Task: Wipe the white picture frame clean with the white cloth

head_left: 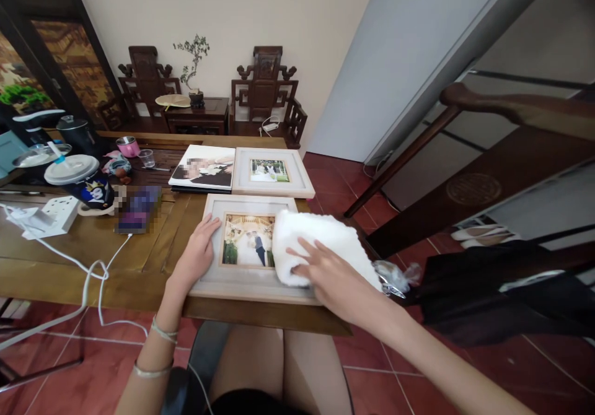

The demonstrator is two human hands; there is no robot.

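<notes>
A pale wooden picture frame (pixel 253 292) lies flat at the table's front edge, with a small photo of a couple behind its glass. My left hand (pixel 201 249) grips the frame's left side, its fingers bent over the rim. On the right half of the frame, a fluffy white cloth (pixel 332 232) covers the glass and hangs past the right edge. My right hand (pixel 320 269) holds this cloth against the glass, some fingers stretched over it and others pressed into its folds.
Behind lie a second framed photo (pixel 300 176) and a photo album (pixel 207 158). To the left are a lidded cup (pixel 93 183), a blurred phone (pixel 138 210), a power strip (pixel 58 217) and white cables. A wooden chair (pixel 469 173) stands at right; crumpled clear plastic (pixel 397 279) is beside the cloth.
</notes>
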